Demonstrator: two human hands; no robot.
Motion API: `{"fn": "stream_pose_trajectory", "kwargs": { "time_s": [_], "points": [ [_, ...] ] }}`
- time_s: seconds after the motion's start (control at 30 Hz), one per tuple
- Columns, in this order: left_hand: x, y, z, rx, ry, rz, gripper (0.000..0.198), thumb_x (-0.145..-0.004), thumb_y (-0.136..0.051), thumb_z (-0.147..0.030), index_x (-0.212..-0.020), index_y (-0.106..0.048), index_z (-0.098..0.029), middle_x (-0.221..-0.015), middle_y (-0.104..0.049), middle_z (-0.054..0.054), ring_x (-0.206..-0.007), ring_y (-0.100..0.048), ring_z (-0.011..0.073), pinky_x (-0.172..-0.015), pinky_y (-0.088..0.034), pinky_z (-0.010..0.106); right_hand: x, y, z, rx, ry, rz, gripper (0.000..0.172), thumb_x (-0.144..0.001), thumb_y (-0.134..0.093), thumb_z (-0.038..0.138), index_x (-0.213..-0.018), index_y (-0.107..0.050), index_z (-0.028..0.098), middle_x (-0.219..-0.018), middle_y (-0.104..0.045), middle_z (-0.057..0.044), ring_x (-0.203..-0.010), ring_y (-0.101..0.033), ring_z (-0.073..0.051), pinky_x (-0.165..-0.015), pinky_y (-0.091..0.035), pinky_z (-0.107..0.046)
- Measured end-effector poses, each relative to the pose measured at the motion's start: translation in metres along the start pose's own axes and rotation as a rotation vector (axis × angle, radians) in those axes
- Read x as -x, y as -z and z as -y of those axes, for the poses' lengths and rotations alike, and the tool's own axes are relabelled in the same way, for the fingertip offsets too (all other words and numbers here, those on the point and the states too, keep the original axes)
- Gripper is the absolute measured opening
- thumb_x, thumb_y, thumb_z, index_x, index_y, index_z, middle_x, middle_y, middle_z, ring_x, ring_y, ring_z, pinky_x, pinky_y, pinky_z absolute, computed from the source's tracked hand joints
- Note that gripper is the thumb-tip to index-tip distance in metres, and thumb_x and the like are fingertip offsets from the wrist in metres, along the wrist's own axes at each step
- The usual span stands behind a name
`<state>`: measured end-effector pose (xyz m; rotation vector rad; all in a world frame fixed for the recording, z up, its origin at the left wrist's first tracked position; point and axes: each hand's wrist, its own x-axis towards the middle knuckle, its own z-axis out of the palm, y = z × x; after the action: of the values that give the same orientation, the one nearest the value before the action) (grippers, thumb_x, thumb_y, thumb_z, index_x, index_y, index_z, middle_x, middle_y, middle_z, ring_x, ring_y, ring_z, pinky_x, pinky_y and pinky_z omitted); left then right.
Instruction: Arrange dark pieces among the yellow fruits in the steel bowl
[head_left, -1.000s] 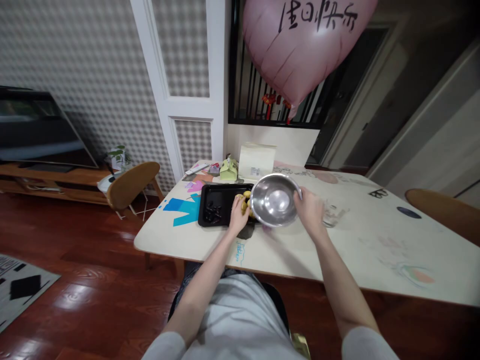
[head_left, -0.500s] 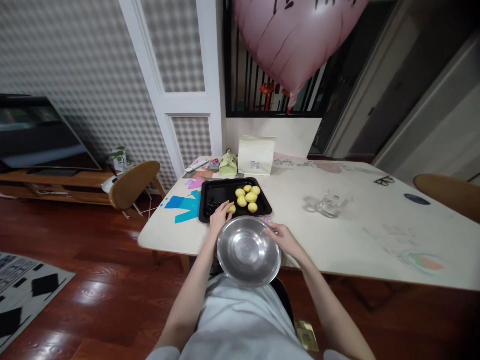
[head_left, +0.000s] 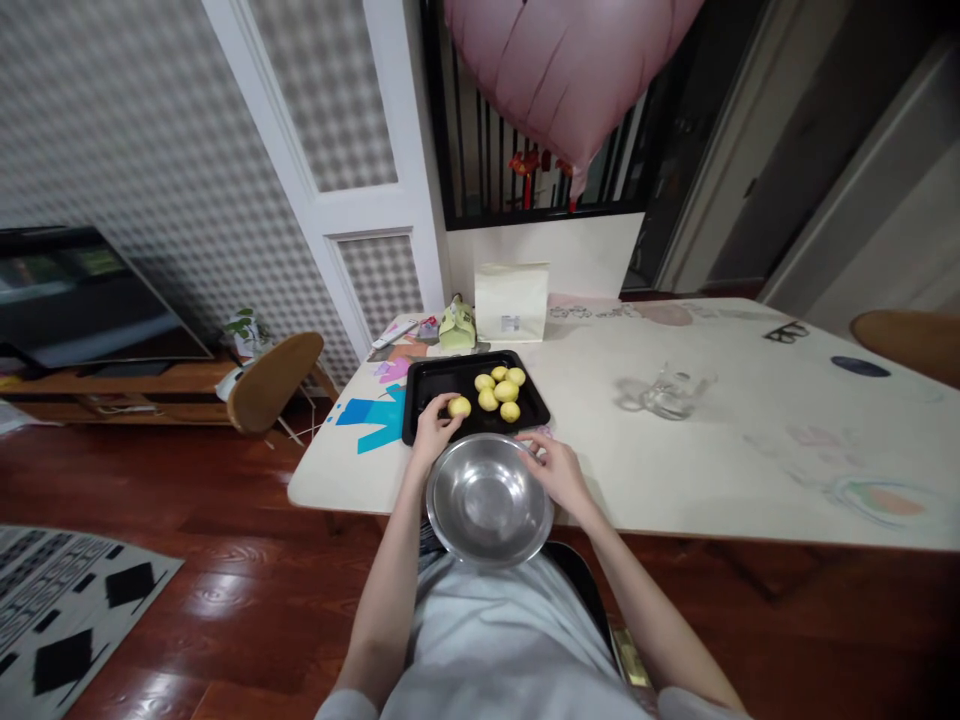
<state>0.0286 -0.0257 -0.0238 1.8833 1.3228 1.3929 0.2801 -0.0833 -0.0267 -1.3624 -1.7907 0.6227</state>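
Note:
A black baking tray [head_left: 430,379] lies on the pale table [head_left: 720,470] and holds several yellow dough balls [head_left: 506,391]. My left hand [head_left: 435,428] rests on the tray's near edge, its fingertips pinched on one yellow ball [head_left: 459,407]. An empty steel bowl [head_left: 489,499] sits at the table's front edge, partly over my lap. My right hand [head_left: 553,470] grips the bowl's right rim with curled fingers.
A clear glass jug [head_left: 670,391] stands mid-table. A cream paper bag [head_left: 512,301] and a green object [head_left: 457,329] sit behind the tray. A wooden chair [head_left: 274,371] stands left of the table, another chair [head_left: 912,340] at far right. A pink balloon [head_left: 562,70] hangs overhead.
The bowl, tilted over the tray a second ago, has come down to the table's front edge in my right hand. The yellow balls now lie on the tray, my left hand touching one.

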Motion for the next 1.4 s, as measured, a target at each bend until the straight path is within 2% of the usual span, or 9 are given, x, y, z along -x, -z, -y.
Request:
{"fn": "stream_pose_trajectory", "kwargs": {
  "time_s": [0.07, 0.13, 0.33, 0.4, 0.53, 0.8, 1.07, 1.27, 1.4],
  "points": [
    [0.011, 0.006, -0.013, 0.077, 0.015, -0.06, 0.033, -0.09, -0.066, -0.032, -0.121, -0.066, -0.021, -0.127, -0.066, 0.012, -0.116, -0.065, 0.0234, -0.085, -0.064, 0.033, -0.002, -0.002, 0.004, 0.062, -0.004, -0.03, 0.027, -0.087, -0.061, 0.03, -0.108, -0.077, 0.023, -0.081, -0.072, -0.001, -0.061, -0.062, -0.016, -0.064, -0.048, -0.027],
    [0.024, 0.012, -0.028, 0.124, 0.016, -0.046, 0.034, -0.089, -0.068, -0.032, -0.121, -0.066, -0.022, -0.129, -0.066, 0.011, -0.118, -0.065, 0.0236, -0.086, -0.064, 0.031, -0.004, -0.002, 0.009, 0.12, 0.008, -0.063, 0.026, -0.088, -0.063, 0.027, -0.11, -0.076, 0.023, -0.087, -0.075, -0.002, -0.068, -0.067, -0.018, -0.07, -0.052, -0.03],
    [0.059, 0.014, -0.066, 0.022, -0.053, 0.271, 0.031, -0.092, -0.064, -0.026, -0.122, -0.068, -0.025, -0.13, -0.066, 0.01, -0.117, -0.066, 0.0254, -0.08, -0.063, 0.03, 0.005, 0.0, 0.021, 0.192, 0.27, -0.107, 0.027, -0.094, -0.059, 0.02, -0.118, -0.072, 0.023, -0.116, -0.074, -0.008, -0.108, -0.069, -0.025, -0.094, -0.055, -0.039],
    [0.064, 0.007, -0.068, -0.044, -0.095, 0.36, 0.031, -0.09, -0.063, -0.02, -0.121, -0.069, -0.025, -0.128, -0.067, 0.01, -0.117, -0.067, 0.0258, -0.083, -0.063, 0.033, 0.011, 0.0, 0.021, 0.19, 0.354, -0.061, 0.025, -0.096, -0.059, 0.018, -0.115, -0.073, 0.023, -0.115, -0.074, -0.009, -0.109, -0.068, -0.026, -0.096, -0.055, -0.041],
    [0.069, -0.01, -0.067, -0.244, -0.182, 0.456, 0.035, -0.087, -0.063, -0.01, -0.117, -0.07, -0.025, -0.125, -0.068, 0.009, -0.119, -0.065, 0.0276, -0.107, -0.054, 0.044, 0.023, -0.001, 0.015, 0.209, 0.45, 0.014, 0.023, -0.095, -0.062, 0.015, -0.114, -0.075, 0.022, -0.119, -0.074, -0.01, -0.115, -0.066, -0.027, -0.101, -0.052, -0.047],
    [0.076, -0.011, -0.071, -0.449, -0.173, 0.489, 0.042, -0.089, -0.064, -0.012, -0.127, -0.065, -0.031, -0.133, -0.064, 0.006, -0.126, -0.061, 0.028, -0.105, -0.054, 0.043, 0.028, 0.004, 0.011, 0.16, 0.442, 0.049, 0.023, -0.098, -0.06, 0.018, -0.116, -0.075, 0.021, -0.121, -0.075, -0.01, -0.118, -0.067, -0.026, -0.105, -0.05, -0.048],
    [0.081, -0.006, -0.077, -0.541, -0.151, 0.498, 0.052, -0.091, -0.067, -0.015, -0.141, -0.058, -0.03, -0.144, -0.061, 0.007, -0.129, -0.062, 0.0294, -0.107, -0.055, 0.045, -0.029, 0.009, -0.013, 0.22, 0.343, -0.141, 0.03, -0.098, -0.049, 0.015, -0.117, -0.072, 0.018, -0.121, -0.073, -0.013, -0.111, -0.068, -0.025, -0.101, -0.055, -0.043],
    [0.081, 0.007, -0.086, -0.523, -0.175, 0.455, 0.046, -0.094, -0.065, -0.016, -0.139, -0.06, -0.024, -0.145, -0.061, 0.01, -0.135, -0.058, 0.0291, -0.113, -0.05, 0.049, -0.088, -0.005, -0.013, 0.43, 0.414, -0.033, 0.047, -0.095, -0.051, 0.009, -0.139, -0.06, 0.021, -0.146, -0.059, -0.014, -0.132, -0.057, -0.034, -0.107, -0.052, -0.052],
    [0.079, 0.014, -0.083, -0.505, -0.218, 0.429, 0.043, -0.096, -0.064, -0.017, -0.138, -0.06, -0.023, -0.147, -0.06, 0.012, -0.14, -0.054, 0.0292, -0.115, -0.047, 0.052, -0.112, -0.015, -0.009, 0.478, 0.409, 0.035, 0.05, -0.092, -0.059, 0.008, -0.138, -0.06, 0.026, -0.143, -0.059, -0.013, -0.129, -0.06, -0.035, -0.105, -0.053, -0.051]
  ]
}}
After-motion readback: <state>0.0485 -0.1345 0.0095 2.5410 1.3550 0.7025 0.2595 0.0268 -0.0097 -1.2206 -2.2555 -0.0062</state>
